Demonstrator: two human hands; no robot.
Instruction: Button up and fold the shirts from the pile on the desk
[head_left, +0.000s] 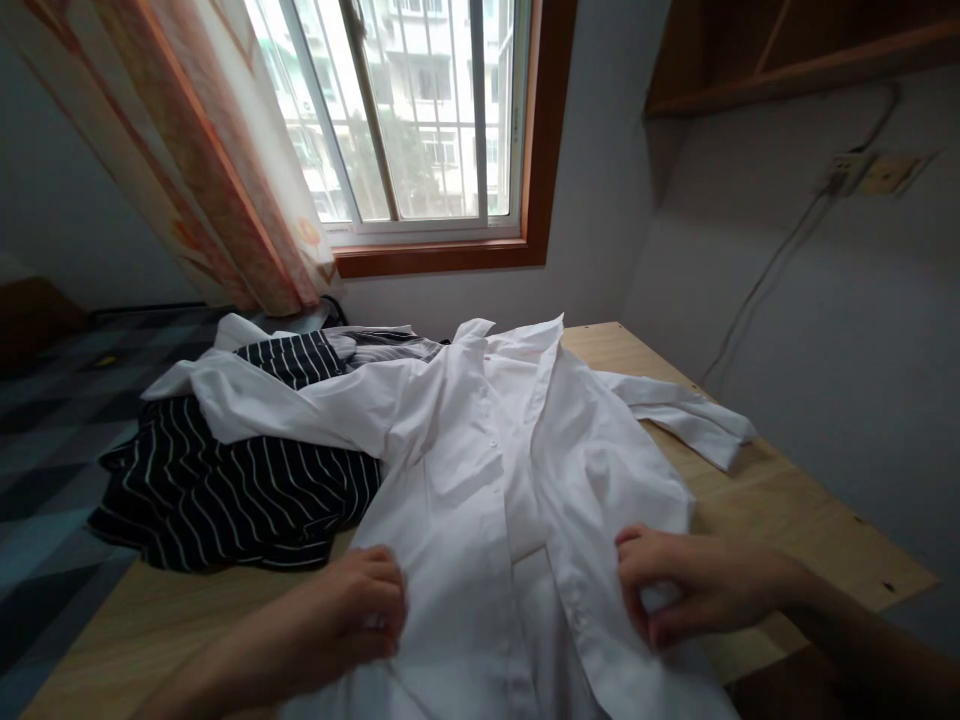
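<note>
A white button-up shirt (pixel 457 520) lies spread out, its front partly open and its collar toward the window. My left hand (pixel 367 600) is at the shirt's left side, fingers curled in on the cloth edge and slightly blurred. Across from it, my right hand (pixel 667 580) pinches at the right side of the shirt, with a gap showing between thumb and curled fingers. The exact grip points are hard to see. One sleeve stretches left over a black and white striped garment (pixel 247 500); the other reaches right across the wooden board (pixel 795 510).
More striped and white clothing (pixel 382 345) is heaped behind the left sleeve. A checked cloth surface (pixel 45 460) extends on the left. Beyond are a barred window (pixel 427 120) and a curtain (pixel 202 150). A cord (pixel 765 275) hangs from a wall socket on the right, below a shelf (pixel 810 80).
</note>
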